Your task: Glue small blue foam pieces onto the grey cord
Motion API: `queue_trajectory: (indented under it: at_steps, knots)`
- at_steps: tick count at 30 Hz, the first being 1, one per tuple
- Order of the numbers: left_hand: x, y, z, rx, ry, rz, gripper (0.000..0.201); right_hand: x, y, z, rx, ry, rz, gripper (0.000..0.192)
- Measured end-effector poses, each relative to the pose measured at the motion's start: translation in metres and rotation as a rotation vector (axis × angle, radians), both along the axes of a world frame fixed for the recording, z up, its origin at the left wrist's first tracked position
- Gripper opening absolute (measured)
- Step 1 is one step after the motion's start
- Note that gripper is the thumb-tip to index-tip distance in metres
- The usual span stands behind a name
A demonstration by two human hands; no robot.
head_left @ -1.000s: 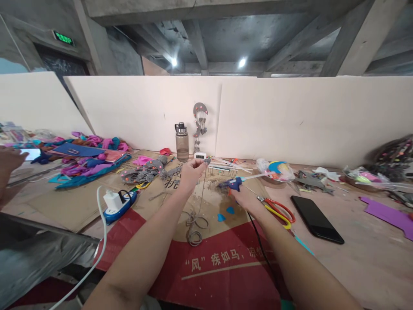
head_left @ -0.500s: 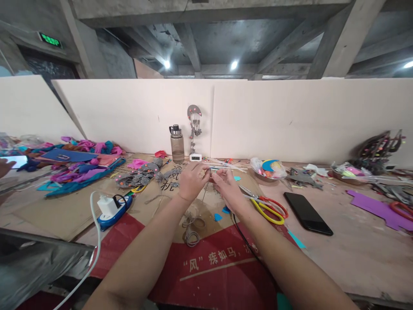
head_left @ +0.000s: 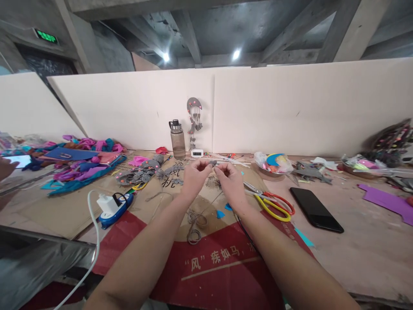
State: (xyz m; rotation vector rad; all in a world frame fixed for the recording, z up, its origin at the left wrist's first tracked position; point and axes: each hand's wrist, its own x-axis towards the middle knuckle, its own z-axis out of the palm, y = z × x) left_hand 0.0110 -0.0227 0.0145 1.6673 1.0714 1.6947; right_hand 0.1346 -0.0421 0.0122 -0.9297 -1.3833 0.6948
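Observation:
My left hand point(head_left: 195, 177) is closed in a pinch on a small grey felt piece point(head_left: 213, 163) above the cardboard. Close beside it, the fingers of my right hand point(head_left: 229, 180) are pinched together. A thin grey cord point(head_left: 195, 223) lies loosely coiled on the cardboard between my forearms, and a strand of it climbs to my right hand. What sits exactly between the right fingertips is too small to see clearly. Under the hands a small comb-like row of pins point(head_left: 211, 181) shows. Scissors point(head_left: 271, 202) with red and yellow handles lie right of my right wrist.
Grey felt pieces point(head_left: 138, 172), a bottle point(head_left: 177, 140) and a small clock point(head_left: 197, 153) stand or lie behind. A hanging felt ornament point(head_left: 194, 105) is on the white board. A power strip point(head_left: 116, 211) is at left, a phone point(head_left: 316, 209) at right. Another person's hand point(head_left: 4, 168) shows far left.
My hands have moved slightly apart, and the grey felt piece now shows at the left fingertips. The cord's strand now slants toward my right hand. The view has shifted slightly.

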Motion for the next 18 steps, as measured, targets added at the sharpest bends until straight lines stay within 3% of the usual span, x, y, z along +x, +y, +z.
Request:
queue_trajectory:
  at_steps: [6,18]
  knots:
    - [0.0026,0.0066,-0.0066,-0.073,-0.147,-0.144,0.013,-0.0009,-0.0014,0.0022,-0.043,0.023,-0.023,0.022]
    - [0.0057,0.0029,-0.0035,-0.147,-0.241,-0.254,0.009,0.0011,0.0041,-0.0020,-0.063,0.054,-0.081,0.021]
